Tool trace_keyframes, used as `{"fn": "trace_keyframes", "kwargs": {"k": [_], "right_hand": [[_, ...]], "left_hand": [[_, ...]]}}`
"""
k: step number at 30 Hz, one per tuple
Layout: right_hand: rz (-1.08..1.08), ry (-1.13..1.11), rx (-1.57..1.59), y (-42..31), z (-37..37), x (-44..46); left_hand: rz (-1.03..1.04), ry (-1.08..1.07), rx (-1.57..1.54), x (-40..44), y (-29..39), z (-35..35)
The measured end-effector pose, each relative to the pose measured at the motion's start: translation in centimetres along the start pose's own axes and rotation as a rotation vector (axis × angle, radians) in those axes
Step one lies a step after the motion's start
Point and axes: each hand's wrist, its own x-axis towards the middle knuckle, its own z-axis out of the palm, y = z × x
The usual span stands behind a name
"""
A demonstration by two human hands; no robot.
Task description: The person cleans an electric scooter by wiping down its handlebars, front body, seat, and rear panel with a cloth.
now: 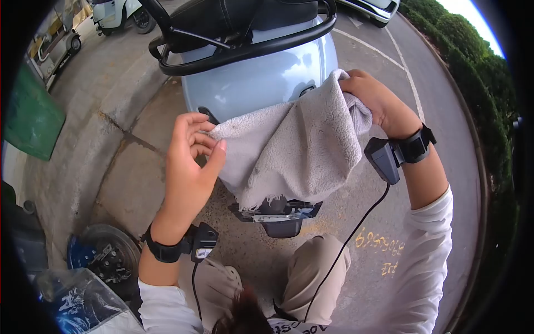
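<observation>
Dark hair (245,313) and a lettered shirt (300,327) edge into the bottom of the frame as a person in white sleeves (425,261) and beige trousers (317,270) spreads a gray terry towel (300,145) behind a pale blue scooter (256,83). The right hand (372,100) is closed on the towel's bunched upper corner, its thumb at the fold. The left hand (192,147), fingers curled, meets the opposite corner; whether thumb and fingers are clamped on it cannot be told. Between the hands, the towel hangs in loose folds across the lower part of the scooter's rear, its frayed lower edge above a dark rear fender (281,228). Black wrist devices (413,147) are strapped to both arms, each with a cable. Above the blue bodywork are a black seat (245,19) and a black tubular rail (245,58). At lower left, a wheel (108,259) lies near clear plastic (83,300) on the pavement. Yellow writing (381,245) marks the ground at right, while a green container (33,114), a white scooter (114,14), a white vehicle (372,8) and a hedge (467,42) ring the scene.
</observation>
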Motion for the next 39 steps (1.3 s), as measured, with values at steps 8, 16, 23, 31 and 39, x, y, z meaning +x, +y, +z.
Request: {"fn": "trace_keyframes", "kwargs": {"k": [8, 16, 23, 31, 39], "right_hand": [[-0.105, -0.108, -0.237, -2.4, 1.4, 0.8], [-0.258, -0.154, -0.588, -2.6, -3.5, 1.9], [-0.276, 0.045, -0.629, 5.7, -2.4, 9.0], [-0.362, 0.204, -0.707, 5.3, -1.1, 7.5], [-0.349, 0.164, -0.682, 5.2, -1.8, 8.3]], "left_hand": [[0.854, -0.523, 0.546, -5.5, -0.6, 11.5], [0.660, -0.186, 1.104, -0.9, -3.3, 4.8], [0.271, -0.011, 0.674, 2.5, -2.9, 3.5], [0.280, -0.078, 0.481, 4.7, -4.3, 1.2], [-0.409, -0.176, 0.018, 8.9, -6.1, -4.4]]}}
